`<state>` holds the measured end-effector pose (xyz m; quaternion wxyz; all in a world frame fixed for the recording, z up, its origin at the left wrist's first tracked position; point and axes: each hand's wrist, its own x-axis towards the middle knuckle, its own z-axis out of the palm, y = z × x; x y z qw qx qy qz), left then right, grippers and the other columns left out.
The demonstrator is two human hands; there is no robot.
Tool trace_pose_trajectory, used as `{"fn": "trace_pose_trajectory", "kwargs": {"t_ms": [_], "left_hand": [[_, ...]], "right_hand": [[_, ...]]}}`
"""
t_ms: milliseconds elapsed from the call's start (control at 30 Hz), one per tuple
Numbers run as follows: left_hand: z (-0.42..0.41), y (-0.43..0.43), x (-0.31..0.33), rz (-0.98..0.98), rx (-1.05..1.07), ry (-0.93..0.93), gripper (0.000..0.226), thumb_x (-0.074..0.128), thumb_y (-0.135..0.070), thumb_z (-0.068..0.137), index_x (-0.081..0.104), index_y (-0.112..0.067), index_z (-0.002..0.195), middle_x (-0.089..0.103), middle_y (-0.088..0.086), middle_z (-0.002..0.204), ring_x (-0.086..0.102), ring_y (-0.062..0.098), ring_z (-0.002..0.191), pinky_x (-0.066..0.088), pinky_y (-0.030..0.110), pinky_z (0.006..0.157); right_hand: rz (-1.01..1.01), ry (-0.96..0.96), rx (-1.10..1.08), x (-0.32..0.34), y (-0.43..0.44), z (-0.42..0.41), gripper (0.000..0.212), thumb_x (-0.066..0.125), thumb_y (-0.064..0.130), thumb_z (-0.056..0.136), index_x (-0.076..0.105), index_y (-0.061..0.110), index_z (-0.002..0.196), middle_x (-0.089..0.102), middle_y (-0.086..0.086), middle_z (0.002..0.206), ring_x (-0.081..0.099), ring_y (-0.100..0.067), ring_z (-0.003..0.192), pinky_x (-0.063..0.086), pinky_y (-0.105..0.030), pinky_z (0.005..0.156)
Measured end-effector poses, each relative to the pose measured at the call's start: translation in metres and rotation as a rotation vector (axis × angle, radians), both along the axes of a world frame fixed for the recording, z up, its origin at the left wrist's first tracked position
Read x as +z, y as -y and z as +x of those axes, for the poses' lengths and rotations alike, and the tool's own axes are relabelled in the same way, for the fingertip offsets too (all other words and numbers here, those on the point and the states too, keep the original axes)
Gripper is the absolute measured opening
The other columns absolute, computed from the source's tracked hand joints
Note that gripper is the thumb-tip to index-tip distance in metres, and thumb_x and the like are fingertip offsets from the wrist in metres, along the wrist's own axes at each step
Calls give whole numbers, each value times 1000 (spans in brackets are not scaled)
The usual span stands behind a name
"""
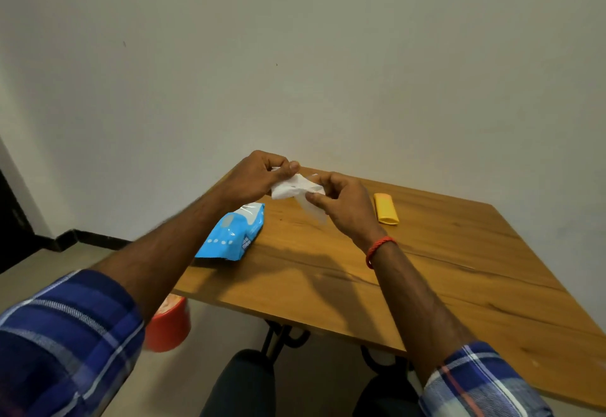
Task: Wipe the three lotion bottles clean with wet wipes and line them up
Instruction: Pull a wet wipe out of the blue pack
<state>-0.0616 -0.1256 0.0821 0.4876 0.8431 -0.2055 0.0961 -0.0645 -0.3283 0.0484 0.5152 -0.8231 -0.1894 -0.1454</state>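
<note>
Both hands are raised above the far part of the wooden table (410,272). My left hand (259,174) pinches one end of a crumpled white wet wipe (288,188). My right hand (344,203) grips its other end, and a loose flap hangs down below the fingers. A blue wet wipes pack (232,233) lies flat near the table's left edge, under my left forearm. One yellow lotion bottle (386,208) lies on its side to the right of my right hand. No other bottles are visible.
A red bucket-like container (167,324) stands on the floor under the table's left corner. A plain wall rises right behind the table. My knees (242,384) are below the near edge, by the black metal table legs (278,338).
</note>
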Motion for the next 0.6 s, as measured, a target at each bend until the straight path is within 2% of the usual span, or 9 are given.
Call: {"fn": "trace_pose_trajectory", "kwargs": {"t_ms": [100,167,233,367,400,500,533,600], "left_hand": [[5,5,-1,16,37,4,43,55,-45,94,74,-6,99,73,14,91,69,32,87,59,48,80],[10,7,-2,-17,96,3,38,57,-39,96,74,-4,100,73,15,93,69,32,89,60,46,80],[14,8,-4,-86,155,-21,38,59,-39,95,74,-4,99,73,16,95,70,31,91,62,42,79],[18,17,-9,-186,195,-77,43,59,-45,93,70,-3,94,70,15,89,68,25,82,59,33,71],[19,19,-9,-197,203,-85,46,59,-49,92,69,-4,90,68,14,84,64,24,78,55,33,70],[23,26,-10,-136,226,-101,47,57,-57,90,65,-12,81,62,9,75,57,22,73,47,33,68],[23,30,-10,-110,231,-104,47,56,-58,89,65,-12,81,61,8,75,57,22,74,47,32,67],[23,40,-8,-73,231,-97,55,57,-61,86,65,-7,84,61,10,75,57,21,72,46,32,67]], "right_hand": [[94,-50,-44,-4,24,3,12,79,16,81,75,17,92,70,-13,84,63,-16,74,57,-39,70],[102,-46,-67,-7,39,5,10,82,12,77,75,15,84,67,-10,74,58,-11,67,54,-37,66],[39,-88,12,-6,53,4,11,84,10,76,75,12,83,65,-4,71,56,-7,65,52,-29,66],[-194,-310,240,3,69,-1,21,84,21,75,75,7,88,73,-2,80,64,0,69,49,-13,61],[-196,-305,226,4,69,0,25,84,27,74,75,8,88,74,-1,81,66,-1,71,51,-16,62],[-160,-189,106,2,60,6,35,83,47,70,74,21,91,74,0,87,69,-15,86,59,-35,79],[-166,-159,90,4,56,5,36,82,49,70,73,24,95,73,2,88,68,-15,87,59,-36,81],[-181,-109,99,7,45,3,39,82,47,72,71,24,101,70,7,90,65,-8,85,57,-28,77]]}}
